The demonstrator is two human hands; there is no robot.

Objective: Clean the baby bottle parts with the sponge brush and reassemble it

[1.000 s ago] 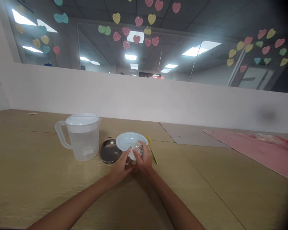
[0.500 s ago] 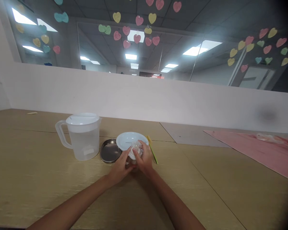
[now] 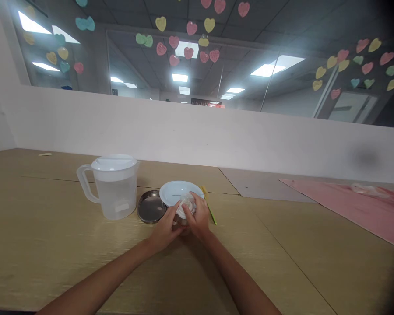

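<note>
Between my two hands is a small clear bottle (image 3: pixel 184 211) with a white collar and a clear domed top, much like a baby bottle. My left hand (image 3: pixel 166 228) wraps its left side, thumb by the collar. My right hand (image 3: pixel 198 217) closes round the right side, with its thumb on the white collar. Fingers hide most of the bottle's body. Just behind it stands a white bowl (image 3: pixel 169 189), partly covered by my hands. A round steel dish (image 3: pixel 151 207) lies at the bowl's left.
A lidded clear plastic pitcher (image 3: pixel 116 194) holding liquid stands on the left. Beside the bowl lies a thin brush (image 3: pixel 210 210) with a green handle and yellow end. A pink cloth (image 3: pixel 354 205) covers the table's right side. A white wall (image 3: pixel 184 135) rises behind.
The view has shifted very slightly. Both hands keep the same hold on the bottle, and nothing else has visibly moved.
</note>
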